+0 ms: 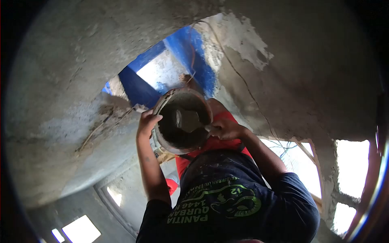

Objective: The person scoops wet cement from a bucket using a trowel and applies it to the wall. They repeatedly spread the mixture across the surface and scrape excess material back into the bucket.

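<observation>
A round, grey-crusted bucket is held up in front of my body, its open mouth facing me. Inside, a dark wall surrounds a paler grey-brown patch, which may be mortar or dirty water. My left hand grips the bucket's left rim, thumb over the edge. On the opposite side, my right hand is closed at the right rim; its fingertips are partly in shadow. Below the bucket are my red shorts and dark printed T-shirt.
Rough cement walls surround me. A blue-painted opening lies beyond the bucket. A thin cable runs down the right-hand wall, and a stick-like strand lies at left. Bright window openings show at right. Something red is by my left arm.
</observation>
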`<state>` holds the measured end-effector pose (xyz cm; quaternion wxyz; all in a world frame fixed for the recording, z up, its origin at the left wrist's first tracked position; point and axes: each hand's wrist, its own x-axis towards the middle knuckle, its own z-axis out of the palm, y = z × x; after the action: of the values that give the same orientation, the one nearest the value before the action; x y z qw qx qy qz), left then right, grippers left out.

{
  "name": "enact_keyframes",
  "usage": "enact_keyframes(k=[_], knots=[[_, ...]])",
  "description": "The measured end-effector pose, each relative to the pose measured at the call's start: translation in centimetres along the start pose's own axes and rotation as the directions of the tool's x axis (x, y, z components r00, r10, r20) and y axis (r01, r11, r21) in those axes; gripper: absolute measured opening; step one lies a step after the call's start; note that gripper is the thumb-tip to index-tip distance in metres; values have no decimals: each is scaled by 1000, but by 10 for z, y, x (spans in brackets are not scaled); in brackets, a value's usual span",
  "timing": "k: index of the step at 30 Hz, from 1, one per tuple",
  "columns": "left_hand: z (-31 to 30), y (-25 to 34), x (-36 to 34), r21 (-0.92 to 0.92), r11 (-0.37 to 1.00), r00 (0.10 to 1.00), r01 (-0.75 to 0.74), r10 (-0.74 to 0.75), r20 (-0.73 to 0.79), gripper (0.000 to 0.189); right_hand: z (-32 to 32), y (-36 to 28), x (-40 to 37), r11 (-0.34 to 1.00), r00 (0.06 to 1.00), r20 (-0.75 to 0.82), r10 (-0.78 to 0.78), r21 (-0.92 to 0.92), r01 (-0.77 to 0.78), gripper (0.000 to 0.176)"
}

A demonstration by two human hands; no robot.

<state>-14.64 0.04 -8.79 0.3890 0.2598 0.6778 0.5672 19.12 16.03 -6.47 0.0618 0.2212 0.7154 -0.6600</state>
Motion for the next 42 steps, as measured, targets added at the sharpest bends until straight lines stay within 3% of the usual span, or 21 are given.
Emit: enact_keyframes(k=[1,3,6,8,12,18,20,21,23,24,25,26,28,32,34,35,37,38,39,40,42], knots=[[-4,-14,-3,-33,999,990,-8,4,-138,32,-2,-7,9,999,1000,8,10,-48,-9,46],[-15,5,-14,-27,999,992,27,-24,120,36,-2,-15,30,994,1000,25,8,-109,-5,49],[-19,9,-27,-51,999,995,11,-6,95,37,-2,-39,52,986,999,33,22,-169,-16,47],[-26,-4,-32,-65,998,997,4,2,80,37,-5,-84,56,744,998,49,-36,-665,59,40],[-27,-12,-34,-191,977,989,-97,116,88,40,-2,-102,65,771,994,57,95,-636,-37,39],[-52,-11,-36,-186,982,991,-39,61,116,45,-5,-83,20,942,954,132,268,-245,-230,30],[-50,-9,-38,-174,985,994,-11,29,101,47,-8,-50,12,972,983,167,75,-232,-34,26],[-47,1,-42,-179,984,995,0,18,99,51,-14,-38,13,968,979,185,84,-249,-36,26],[-46,-2,-41,-40,999,1000,-19,18,-7,44,-13,-8,16,983,972,224,78,144,-112,26],[-38,19,-52,9,1000,1000,14,-14,2,40,-11,11,16,945,983,185,13,320,-73,37],[-36,13,-52,25,1000,1000,-20,20,-24,37,-13,17,13,946,967,252,37,303,-115,37],[-35,-5,-45,-114,993,999,-43,40,-22,34,-20,14,8,890,965,261,-1,441,-119,40],[-23,14,-52,-24,999,999,-42,42,-32,28,-19,-2,-3,770,969,246,-28,624,-136,46],[-9,17,-47,-157,987,999,-21,16,-35,29,-20,-8,-8,810,979,203,-30,578,-96,35],[-11,13,-39,-122,993,1000,5,-9,-30,29,-24,4,-6,953,982,177,-71,301,14,32],[-12,10,-35,-84,996,999,32,-33,-9,29,-23,1,-7,953,979,195,-67,304,4,32],[-12,16,-33,-87,995,999,47,-48,-3,27,-16,-5,-12,998,991,118,64,-6,-63,51],[-13,17,-28,-79,996,999,31,-29,26,28,-8,4,-11,997,990,125,70,5,-71,51],[-12,16,-26,-72,997,998,12,-7,58,29,2,14,-9,980,981,6,-193,-36,193,46],[-14,16,-27,-58,998,998,29,-26,59,29,10,23,-8,894,889,-103,-446,-108,435,41],[-14,17,-31,-84,995,997,54,-50,56,28,19,10,-14,893,893,-125,-432,-201,403,39]])
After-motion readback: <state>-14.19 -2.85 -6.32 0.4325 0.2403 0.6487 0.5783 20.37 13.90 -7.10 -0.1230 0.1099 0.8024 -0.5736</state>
